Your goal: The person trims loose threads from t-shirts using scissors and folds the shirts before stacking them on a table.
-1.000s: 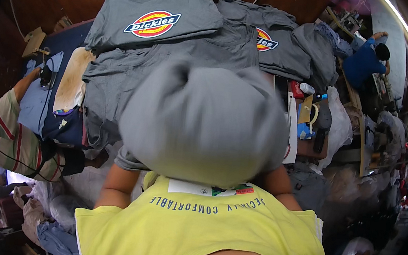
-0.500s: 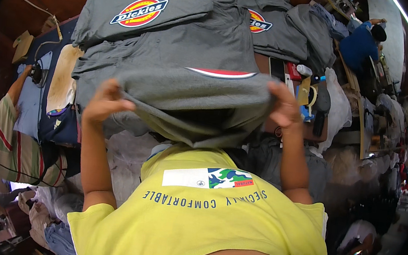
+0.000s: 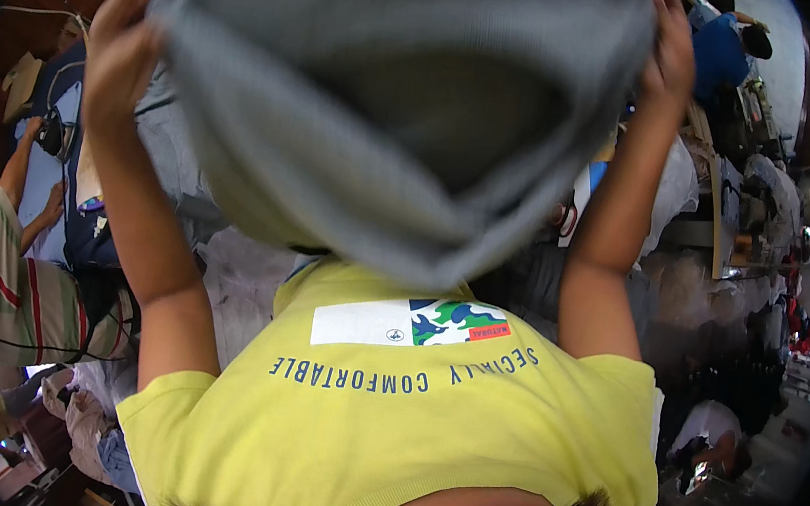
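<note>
Top of the raised grey garment cut off by the frame, blurred, worktable beneath it hidden

Both arms raised high, left hand and right hand each in closed grip.

We look steeply down from one head-worn fisheye camera, very near the raised grey knitted cloth at twelve o'clock and our yellow cotton shirt at six.
</note>
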`<action>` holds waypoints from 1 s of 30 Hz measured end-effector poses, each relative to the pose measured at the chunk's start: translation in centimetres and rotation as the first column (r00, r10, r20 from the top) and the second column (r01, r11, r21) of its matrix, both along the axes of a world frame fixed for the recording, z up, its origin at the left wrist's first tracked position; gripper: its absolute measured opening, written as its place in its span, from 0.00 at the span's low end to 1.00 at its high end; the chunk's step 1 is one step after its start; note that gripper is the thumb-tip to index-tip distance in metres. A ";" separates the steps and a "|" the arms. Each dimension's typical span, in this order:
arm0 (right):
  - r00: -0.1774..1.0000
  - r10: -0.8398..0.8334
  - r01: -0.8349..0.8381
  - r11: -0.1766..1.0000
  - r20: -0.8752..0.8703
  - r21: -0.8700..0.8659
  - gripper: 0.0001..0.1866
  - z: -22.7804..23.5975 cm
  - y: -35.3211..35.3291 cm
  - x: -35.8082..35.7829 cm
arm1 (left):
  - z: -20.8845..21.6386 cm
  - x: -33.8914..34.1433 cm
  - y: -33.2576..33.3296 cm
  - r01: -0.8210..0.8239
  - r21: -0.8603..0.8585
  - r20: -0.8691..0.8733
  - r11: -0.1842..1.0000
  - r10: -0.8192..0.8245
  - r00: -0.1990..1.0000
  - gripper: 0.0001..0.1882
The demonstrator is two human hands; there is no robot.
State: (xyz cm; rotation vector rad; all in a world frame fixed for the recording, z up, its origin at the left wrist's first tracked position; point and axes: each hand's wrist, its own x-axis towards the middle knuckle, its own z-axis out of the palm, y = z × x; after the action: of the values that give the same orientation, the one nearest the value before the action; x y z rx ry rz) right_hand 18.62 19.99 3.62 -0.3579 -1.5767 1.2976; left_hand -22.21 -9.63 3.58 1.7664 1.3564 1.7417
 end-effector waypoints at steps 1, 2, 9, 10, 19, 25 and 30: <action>0.999 -0.045 0.045 0.999 0.004 -0.021 0.14 -1.1 5.9 0.3 | 0.2 -0.5 3.2 -0.116 -0.016 -0.021 0.993 0.116 0.993 0.25; 0.965 0.022 -0.056 0.991 -0.262 -0.122 0.18 -0.9 5.1 -4.6 | 0.0 -1.4 5.7 -0.256 -0.047 -0.045 0.965 0.254 0.966 0.26; 0.923 0.028 -0.029 1.000 0.383 -0.003 0.11 -13.8 -0.8 -2.0 | -13.8 2.6 5.6 -0.561 0.086 -0.625 0.824 0.483 0.613 0.20; 0.839 0.146 -0.073 0.985 0.524 -0.157 0.13 -16.0 -2.0 0.0 | -15.1 4.6 4.1 -0.483 0.031 -0.621 0.875 0.396 0.677 0.18; 0.422 -0.322 -0.023 0.931 0.848 0.365 0.16 -24.6 -14.6 4.6 | -18.9 19.2 1.9 -0.026 -0.402 -0.441 0.915 -0.169 0.881 0.15; 0.914 -0.103 0.134 0.989 0.393 -0.053 0.07 -20.7 -13.4 1.3 | -16.3 26.6 8.5 0.102 -0.269 -0.352 0.958 -0.196 0.915 0.24; 0.978 -0.209 0.209 0.977 -0.002 -0.037 0.13 -12.3 -13.0 -0.7 | -6.5 25.8 13.2 0.023 -0.031 -0.644 0.999 -0.038 0.764 0.19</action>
State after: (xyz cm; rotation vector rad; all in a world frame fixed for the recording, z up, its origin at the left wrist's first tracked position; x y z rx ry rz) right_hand 17.89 6.99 -8.70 -0.5286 -1.4690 1.1646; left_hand 3.58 3.53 -2.97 2.4938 1.5544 1.1066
